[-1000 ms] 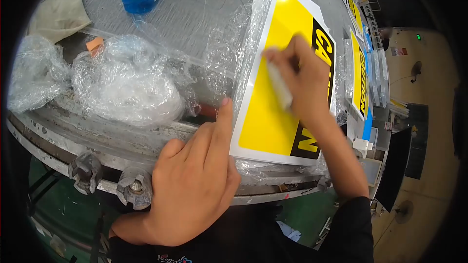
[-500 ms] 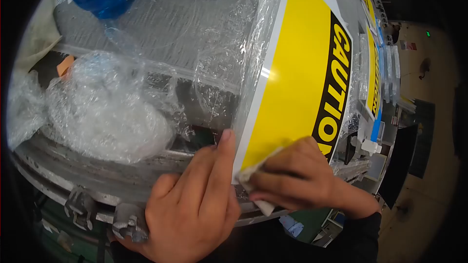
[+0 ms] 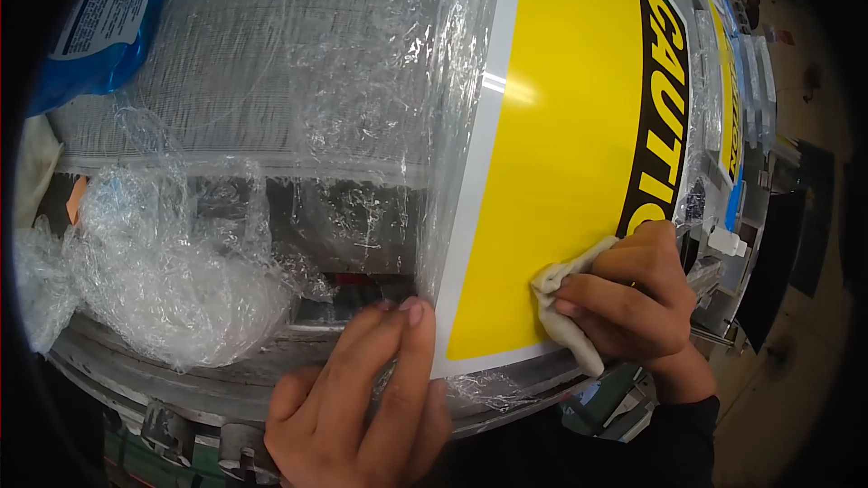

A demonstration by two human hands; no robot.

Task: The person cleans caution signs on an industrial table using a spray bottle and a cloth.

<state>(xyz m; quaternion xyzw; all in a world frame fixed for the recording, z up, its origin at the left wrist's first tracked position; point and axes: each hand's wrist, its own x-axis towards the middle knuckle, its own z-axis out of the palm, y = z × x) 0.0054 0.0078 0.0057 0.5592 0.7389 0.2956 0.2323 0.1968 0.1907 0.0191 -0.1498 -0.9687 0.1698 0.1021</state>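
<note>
A yellow sign (image 3: 561, 145) with a white border and black CAUTION lettering lies face up, its near corner toward me. My right hand (image 3: 637, 294) grips a folded off-white cloth (image 3: 565, 321) against the sign's lower right part, covering the end of the lettering. At the near left corner, my left hand (image 3: 362, 398) rests with its fingers stretched out, fingertips on or beside the white border. Clear plastic film (image 3: 466, 63) runs along the sign's left edge, and more of it shows under the near edge.
Crumpled clear plastic (image 3: 181, 280) lies at the left, near a bottle of blue liquid (image 3: 90, 81). Metal clamps (image 3: 167, 434) sit along the near rail. More caution signs (image 3: 728, 117) stand beyond the right edge, beside a white bottle (image 3: 726, 241).
My right hand has moved the cloth rightward from the sign's near left corner. My left hand stays by that corner, its fingertips slightly lower. The view has shifted.
</note>
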